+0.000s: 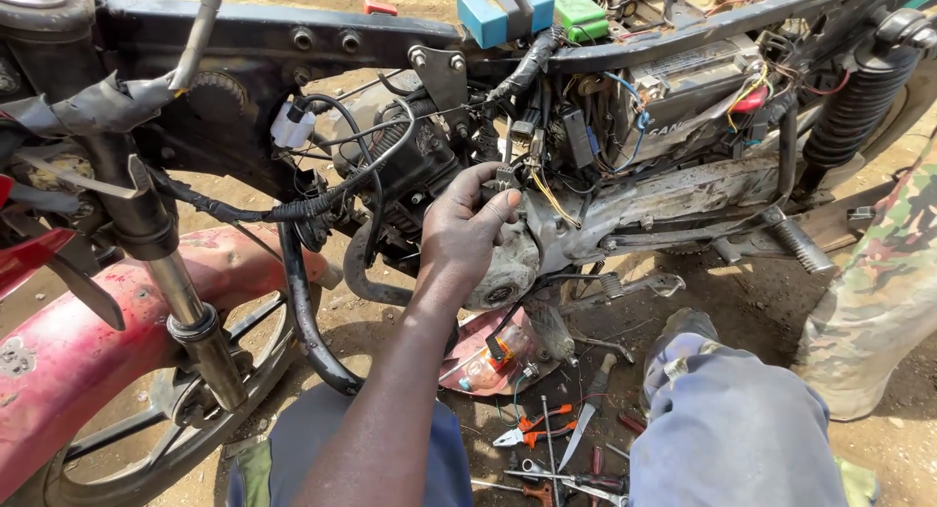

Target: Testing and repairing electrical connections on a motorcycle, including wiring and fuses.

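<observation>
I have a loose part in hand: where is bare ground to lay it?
Bare dirt lies under the ribbed metal footpeg, bordered by the camouflage trouser leg. Crowded: between the knees, orange-handled pliers and a screwdriver.

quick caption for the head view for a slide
A hand pinches a small connector in the wiring beside a stripped motorcycle's engine, with pliers and screwdrivers on the dirt below.

Red fender (59, 370), blue box (505, 9), green box (580, 14), camouflage trousers (893, 263).
</observation>
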